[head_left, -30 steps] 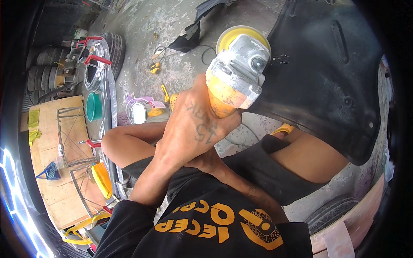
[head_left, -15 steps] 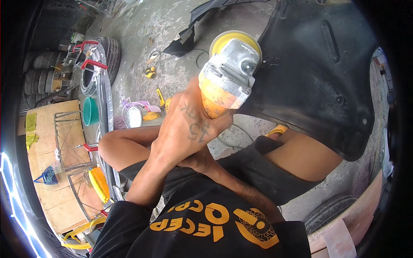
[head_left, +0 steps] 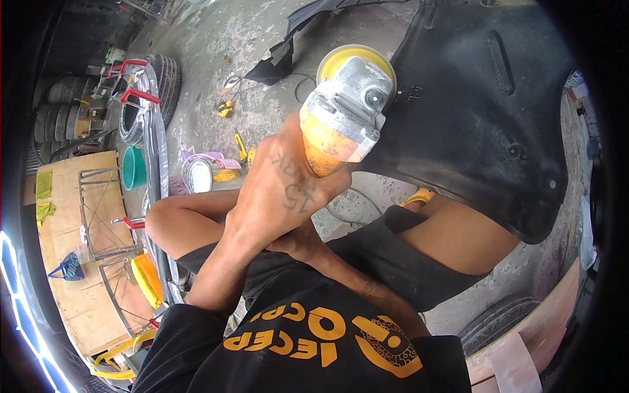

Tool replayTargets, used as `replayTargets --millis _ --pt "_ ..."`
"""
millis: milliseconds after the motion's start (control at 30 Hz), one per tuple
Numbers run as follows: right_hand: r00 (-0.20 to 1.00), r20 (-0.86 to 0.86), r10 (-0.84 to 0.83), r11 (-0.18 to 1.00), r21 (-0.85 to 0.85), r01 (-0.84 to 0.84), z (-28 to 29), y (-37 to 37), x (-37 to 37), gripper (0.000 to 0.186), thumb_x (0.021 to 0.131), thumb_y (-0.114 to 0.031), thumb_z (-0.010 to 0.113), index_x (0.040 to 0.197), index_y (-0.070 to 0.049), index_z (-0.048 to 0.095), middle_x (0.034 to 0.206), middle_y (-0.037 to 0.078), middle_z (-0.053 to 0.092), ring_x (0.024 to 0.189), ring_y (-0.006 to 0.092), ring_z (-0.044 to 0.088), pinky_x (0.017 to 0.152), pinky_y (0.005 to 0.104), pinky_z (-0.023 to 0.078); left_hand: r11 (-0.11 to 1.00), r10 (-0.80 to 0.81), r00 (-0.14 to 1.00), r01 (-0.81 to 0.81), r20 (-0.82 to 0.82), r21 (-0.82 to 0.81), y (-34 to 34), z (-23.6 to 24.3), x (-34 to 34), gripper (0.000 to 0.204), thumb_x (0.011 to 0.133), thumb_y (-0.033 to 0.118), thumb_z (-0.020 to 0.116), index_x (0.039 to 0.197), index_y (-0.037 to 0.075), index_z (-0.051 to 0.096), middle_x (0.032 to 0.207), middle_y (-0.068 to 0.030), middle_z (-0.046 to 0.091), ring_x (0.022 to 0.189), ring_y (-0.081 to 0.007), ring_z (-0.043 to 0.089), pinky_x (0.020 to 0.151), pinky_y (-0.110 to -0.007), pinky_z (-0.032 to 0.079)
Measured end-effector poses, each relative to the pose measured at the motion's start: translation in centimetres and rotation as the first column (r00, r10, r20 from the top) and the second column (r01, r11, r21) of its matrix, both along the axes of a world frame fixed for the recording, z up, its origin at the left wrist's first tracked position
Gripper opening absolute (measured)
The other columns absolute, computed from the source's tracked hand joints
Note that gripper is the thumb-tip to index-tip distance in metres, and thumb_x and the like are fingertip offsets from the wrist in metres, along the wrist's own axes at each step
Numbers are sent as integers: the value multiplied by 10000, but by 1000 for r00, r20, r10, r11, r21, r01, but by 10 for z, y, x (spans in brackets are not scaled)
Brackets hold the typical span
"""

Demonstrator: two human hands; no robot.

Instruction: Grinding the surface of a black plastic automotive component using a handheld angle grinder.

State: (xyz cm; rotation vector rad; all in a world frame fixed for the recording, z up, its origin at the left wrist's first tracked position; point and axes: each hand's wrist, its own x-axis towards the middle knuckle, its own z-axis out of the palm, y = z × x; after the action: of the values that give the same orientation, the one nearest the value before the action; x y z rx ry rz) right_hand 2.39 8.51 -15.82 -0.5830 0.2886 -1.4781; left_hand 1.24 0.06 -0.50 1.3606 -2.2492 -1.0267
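My left hand is wrapped around the orange body of an angle grinder with a grey metal head. A round yellow disc sits at the grinder's far end, partly covered by the head. Behind my left wrist is my right hand, mostly hidden, its fingers out of sight. A large black moulded panel lies to the right, its left edge beside the grinder's head. Whether the disc touches the panel cannot be told from this view.
Another black trim piece lies on the stained concrete floor. To the left are a paint can, a green bucket, red clamps along a plastic-wrapped bar, tyres and a plywood sheet. A cord runs near my legs.
The whole view has slid slightly left. My left hand keeps its hold on the angle grinder, and the panel lies as before.
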Motion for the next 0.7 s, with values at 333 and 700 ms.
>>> replayTargets --millis 333,700 --pt "997 -3 -75 997 5 75 -6 3 9 1046 690 -138 948 1542 -114 343 1459 46 493 1354 191 518 1149 366 444 1000 10 1000 -10 19 22 0 1 0 541 759 113 771 1233 -61 575 940 -275 737 912 -442 744 820 -441 582" --pt "997 -76 -33 999 -15 32 -9 -5 -2 1005 691 -114 898 1528 -94 344 1415 58 516 1334 208 536 1134 364 458 992 86 996 -83 -19 97 1 -1 2 567 783 139 795 1253 -79 564 998 -247 753 950 -392 762 857 -422 581"
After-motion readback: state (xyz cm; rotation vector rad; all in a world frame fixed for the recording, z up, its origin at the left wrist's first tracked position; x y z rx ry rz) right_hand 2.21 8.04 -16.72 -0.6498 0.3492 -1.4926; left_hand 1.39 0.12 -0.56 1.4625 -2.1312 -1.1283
